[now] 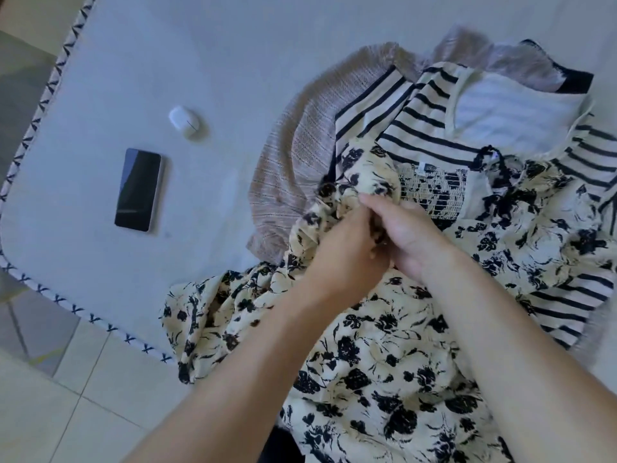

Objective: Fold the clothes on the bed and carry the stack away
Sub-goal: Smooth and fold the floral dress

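On the bed [167,45], seen from the head camera, a floral dress [384,345] lies crumpled over a striped top [427,128] and a beige knit [300,155]. Both hands meet at its bunched upper edge: the left hand [344,252] and the right hand [410,235] each pinch the fabric with curled fingers. Folding looks barely begun; next the dress likely needs spreading flat. A phone [138,190] and an earbud case [183,121] lie well apart.

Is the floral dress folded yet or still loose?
Loose: the floral dress lies rumpled, bunched where both hands, left hand and right hand, grip it.
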